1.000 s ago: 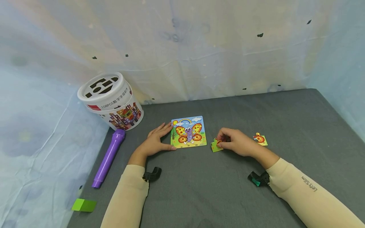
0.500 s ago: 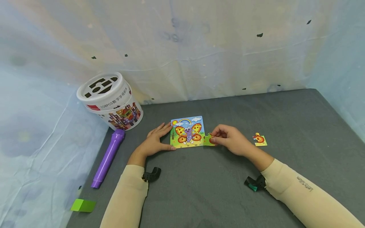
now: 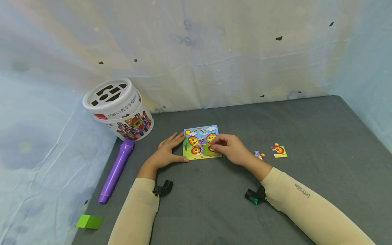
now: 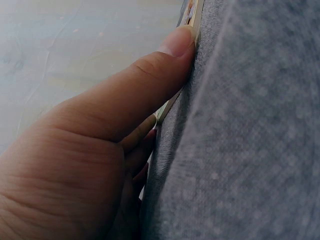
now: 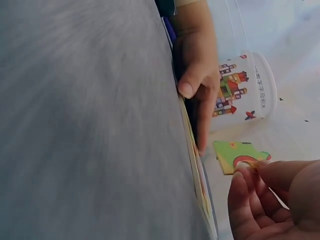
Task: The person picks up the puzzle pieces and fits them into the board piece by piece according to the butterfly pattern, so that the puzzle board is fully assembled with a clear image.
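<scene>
A square puzzle board [image 3: 190, 155] with a butterfly picture lies on the grey table. My left hand [image 3: 165, 153] rests beside it, the thumb at its near left corner and the spread fingers along its left edge. Above the board's lower right part, my right hand [image 3: 231, 149] pinches a green puzzle piece [image 5: 234, 151] with a red and yellow ring between thumb and fingers. In the right wrist view the piece is tilted and apart from the board. Two loose pieces lie to the right: a purple and white one [image 3: 258, 155], partly behind my right wrist, and a red-orange one [image 3: 279, 150].
At the back left stands a white lidded bucket [image 3: 122, 109] with printed blocks on its side. A purple tube-shaped stick [image 3: 116, 172] lies before it. Nearer, a green block [image 3: 90, 221] sits at the table's left edge. A cloth backdrop [image 3: 196, 54] rises behind.
My right hand has carried the green piece leftward from the table beside the board to over it. A purple and white piece has come into view behind the wrist. The left hand stayed still.
</scene>
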The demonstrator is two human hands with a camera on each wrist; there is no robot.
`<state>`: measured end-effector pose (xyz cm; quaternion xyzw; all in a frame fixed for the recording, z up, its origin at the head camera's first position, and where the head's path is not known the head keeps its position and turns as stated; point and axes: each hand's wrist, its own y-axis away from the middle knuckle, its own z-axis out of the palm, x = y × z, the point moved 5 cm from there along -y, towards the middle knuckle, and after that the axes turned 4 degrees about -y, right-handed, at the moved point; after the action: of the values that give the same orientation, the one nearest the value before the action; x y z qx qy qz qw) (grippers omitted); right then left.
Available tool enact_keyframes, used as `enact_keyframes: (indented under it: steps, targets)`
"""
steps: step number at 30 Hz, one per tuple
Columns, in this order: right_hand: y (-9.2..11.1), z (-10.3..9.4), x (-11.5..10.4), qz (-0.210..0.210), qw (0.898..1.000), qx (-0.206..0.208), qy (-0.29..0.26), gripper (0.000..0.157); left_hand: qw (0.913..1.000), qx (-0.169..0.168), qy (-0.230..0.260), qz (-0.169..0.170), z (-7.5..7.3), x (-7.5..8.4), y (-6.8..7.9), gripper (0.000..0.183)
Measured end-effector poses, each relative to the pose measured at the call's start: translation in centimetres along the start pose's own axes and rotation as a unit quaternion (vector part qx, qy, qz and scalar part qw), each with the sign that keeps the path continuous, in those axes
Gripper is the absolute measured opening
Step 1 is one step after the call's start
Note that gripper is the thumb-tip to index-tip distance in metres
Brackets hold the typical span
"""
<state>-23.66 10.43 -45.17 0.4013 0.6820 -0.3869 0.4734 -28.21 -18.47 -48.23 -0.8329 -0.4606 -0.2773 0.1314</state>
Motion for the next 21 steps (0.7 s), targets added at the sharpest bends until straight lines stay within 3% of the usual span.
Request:
enact_keyframes:
  steps: [9, 18, 21]
  targets:
    - [-2.1, 3.2, 0.0, 0.002, 1.000, -0.007, 0.006, 0.014, 1.0000, 0.001, -0.003, -0.007, 0.0, 0.1, 0.0, 0.109]
    - [-3.3, 5.0, 0.0, 0.006, 0.998, -0.013, 0.061, 0.017, 0.9999, 0.003, -0.002, -0.013, 0.0, 0.1, 0.1, 0.108]
    - [-3.5, 5.4, 0.0, 0.000, 0.994, -0.017, 0.105, 0.020, 0.9999, 0.004, -0.002, -0.011, 0.0, 0.1, 0.1, 0.108]
